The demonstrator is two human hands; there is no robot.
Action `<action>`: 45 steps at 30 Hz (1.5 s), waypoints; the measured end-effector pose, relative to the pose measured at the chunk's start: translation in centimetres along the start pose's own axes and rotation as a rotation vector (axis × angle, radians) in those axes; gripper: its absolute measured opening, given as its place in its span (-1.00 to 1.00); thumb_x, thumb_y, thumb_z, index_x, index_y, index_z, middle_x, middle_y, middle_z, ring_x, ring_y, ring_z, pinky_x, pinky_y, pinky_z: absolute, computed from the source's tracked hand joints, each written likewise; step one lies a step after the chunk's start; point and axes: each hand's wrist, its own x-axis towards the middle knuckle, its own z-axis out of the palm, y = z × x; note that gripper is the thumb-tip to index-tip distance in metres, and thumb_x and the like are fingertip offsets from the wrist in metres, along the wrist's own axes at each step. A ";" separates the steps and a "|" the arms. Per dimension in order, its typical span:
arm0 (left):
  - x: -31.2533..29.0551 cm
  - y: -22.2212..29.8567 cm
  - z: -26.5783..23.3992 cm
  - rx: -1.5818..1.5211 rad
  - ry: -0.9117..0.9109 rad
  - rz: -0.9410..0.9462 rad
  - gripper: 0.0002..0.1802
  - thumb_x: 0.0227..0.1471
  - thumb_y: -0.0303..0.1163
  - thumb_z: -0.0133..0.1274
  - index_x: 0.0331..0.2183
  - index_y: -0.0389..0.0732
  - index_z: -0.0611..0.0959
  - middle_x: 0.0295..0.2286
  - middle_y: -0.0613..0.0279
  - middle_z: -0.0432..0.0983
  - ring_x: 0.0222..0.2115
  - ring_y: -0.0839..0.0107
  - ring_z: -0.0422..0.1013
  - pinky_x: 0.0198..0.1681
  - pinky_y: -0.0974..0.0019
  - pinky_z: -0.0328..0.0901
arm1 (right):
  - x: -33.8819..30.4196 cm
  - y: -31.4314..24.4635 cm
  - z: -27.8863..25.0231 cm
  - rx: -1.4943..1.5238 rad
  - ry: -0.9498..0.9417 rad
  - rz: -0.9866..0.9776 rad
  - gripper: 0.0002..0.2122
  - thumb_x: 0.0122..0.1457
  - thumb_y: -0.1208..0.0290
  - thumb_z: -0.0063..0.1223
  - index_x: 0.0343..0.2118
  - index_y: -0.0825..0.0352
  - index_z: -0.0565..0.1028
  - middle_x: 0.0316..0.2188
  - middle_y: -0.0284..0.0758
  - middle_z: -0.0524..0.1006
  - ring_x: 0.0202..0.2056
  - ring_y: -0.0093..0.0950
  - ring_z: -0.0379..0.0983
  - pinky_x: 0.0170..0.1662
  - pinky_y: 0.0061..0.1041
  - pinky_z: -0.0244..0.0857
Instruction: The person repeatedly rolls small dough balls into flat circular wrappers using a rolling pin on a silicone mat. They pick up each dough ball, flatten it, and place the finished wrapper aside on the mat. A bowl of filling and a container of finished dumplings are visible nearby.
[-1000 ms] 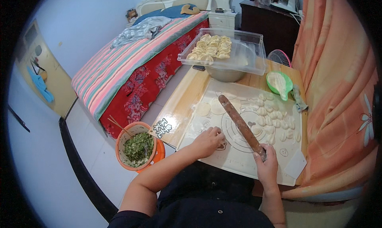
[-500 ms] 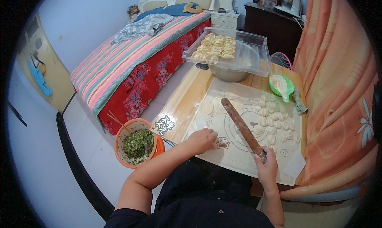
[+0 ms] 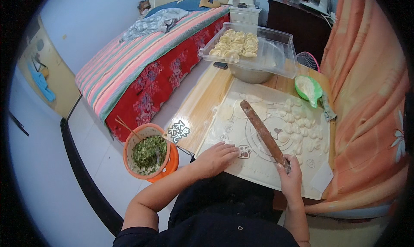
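Observation:
My right hand [image 3: 291, 178] is closed round the near end of a brown wooden rolling pin [image 3: 263, 130], which slants up and to the left across a pale printed baking mat [image 3: 241, 168]. Near the mat's front edge, my left hand [image 3: 217, 159] lies palm down with its fingers stretched out and no object visible in it. Beyond the pin's far end, thin round dough wrappers [image 3: 225, 112] rest on the mat. Several small floury dough pieces [image 3: 302, 128] are spread to the right of the pin.
An orange bowl of chopped green filling [image 3: 149, 156] with chopsticks [image 3: 126, 127] stands left of the wooden table [image 3: 198, 102]. At the back, a clear tray of dumplings [image 3: 276, 66] sits on a metal basin [image 3: 250, 75]. A green flour scoop [image 3: 318, 93] lies beside the orange curtain [image 3: 366, 113].
My left hand has come slightly nearer me, and its fingers have gone from curled to stretched out. The rolling pin stays in my right hand, and the whole view has shifted a little.

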 end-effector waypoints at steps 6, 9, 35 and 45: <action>-0.7 1.8 1.0 -0.004 -0.168 -0.161 -0.16 0.09 -0.15 0.09 0.27 -0.29 0.16 0.30 -0.04 -0.01 0.32 0.08 -0.01 0.34 -0.03 -0.07 | 0.6 -1.0 0.9 -0.002 -0.056 -0.024 -0.69 0.10 0.45 0.17 -0.09 0.38 0.46 -0.22 -0.16 0.49 -0.14 -0.18 0.44 -0.05 -0.31 0.30; -0.4 1.8 1.1 0.006 -0.161 -0.154 -0.17 0.08 -0.15 0.10 0.27 -0.27 0.18 0.30 -0.03 0.00 0.33 0.10 -0.03 0.35 -0.08 -0.13 | 0.8 -1.4 1.2 -0.093 -0.075 -0.088 -0.69 0.10 0.44 0.17 -0.09 0.38 0.46 -0.21 -0.14 0.50 -0.14 -0.16 0.44 -0.05 -0.30 0.30; -4.2 -0.1 -1.4 0.203 0.025 -0.507 -0.23 0.15 -0.05 -0.03 0.24 -0.31 0.24 0.26 -0.06 0.10 0.29 0.04 0.02 0.31 -0.06 -0.08 | 5.0 -2.1 6.2 -0.695 -0.377 -0.479 -0.38 0.21 0.10 0.04 0.24 0.39 0.25 0.33 -0.11 0.15 0.35 -0.20 0.00 0.35 -0.13 -0.10; -2.3 -1.7 -1.8 0.212 -0.034 -0.578 -0.27 0.20 -0.08 -0.07 0.24 -0.34 0.23 0.26 -0.08 0.10 0.28 0.04 0.06 0.29 -0.06 -0.04 | 6.8 -1.5 6.9 -0.652 -0.269 -0.483 -0.40 0.22 0.08 0.01 0.22 0.38 0.29 0.30 -0.14 0.18 0.34 -0.24 0.01 0.38 -0.15 -0.18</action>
